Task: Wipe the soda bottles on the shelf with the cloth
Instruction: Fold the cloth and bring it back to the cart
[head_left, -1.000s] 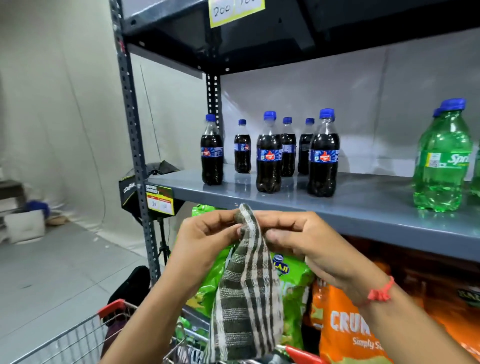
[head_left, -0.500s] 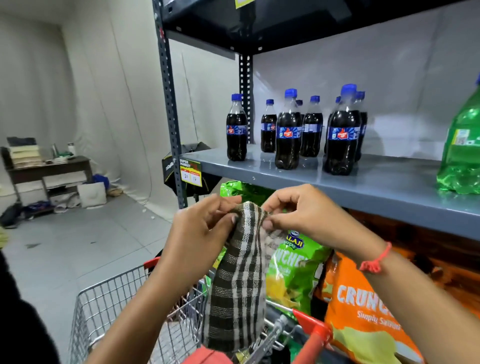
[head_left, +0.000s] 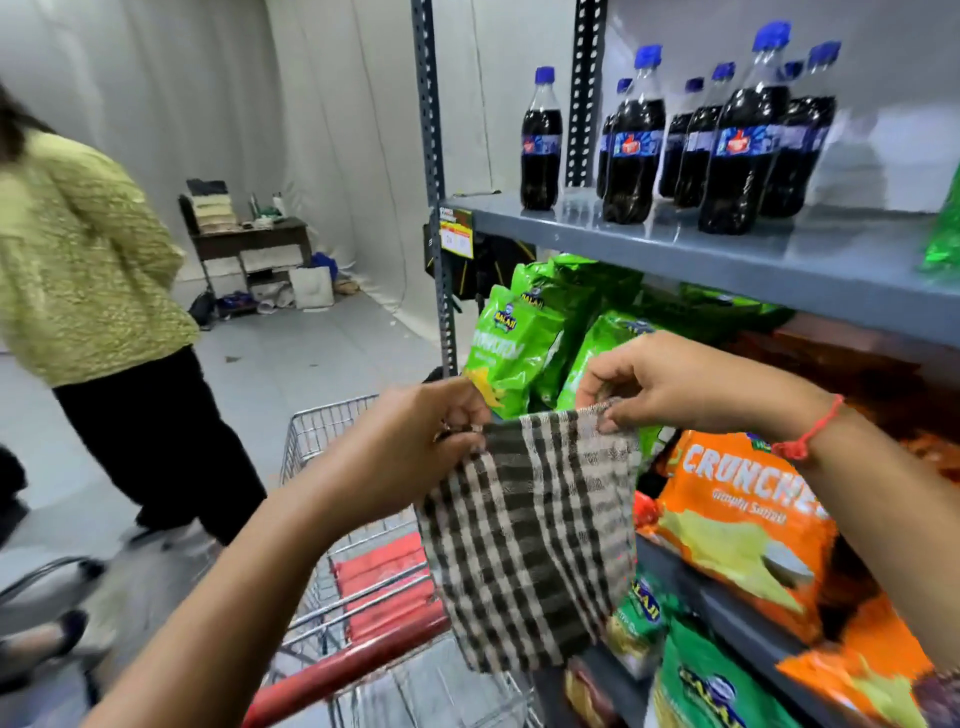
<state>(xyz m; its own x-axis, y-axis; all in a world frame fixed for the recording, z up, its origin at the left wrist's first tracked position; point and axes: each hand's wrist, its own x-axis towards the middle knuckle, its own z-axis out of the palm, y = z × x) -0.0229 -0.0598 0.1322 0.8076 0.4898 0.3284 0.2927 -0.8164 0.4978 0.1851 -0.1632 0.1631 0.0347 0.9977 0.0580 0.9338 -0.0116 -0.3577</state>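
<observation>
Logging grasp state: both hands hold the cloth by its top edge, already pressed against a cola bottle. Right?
Not quite. Both hands, left and right, hold the cloth by its top edge, but the head view shows it hanging below the shelf, clear of the cola bottles.

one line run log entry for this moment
phase: cloth prep | left hand: pinches checked cloth corner | right hand: pinches other corner | dark soda bottles: on grey shelf, unwiped
</observation>
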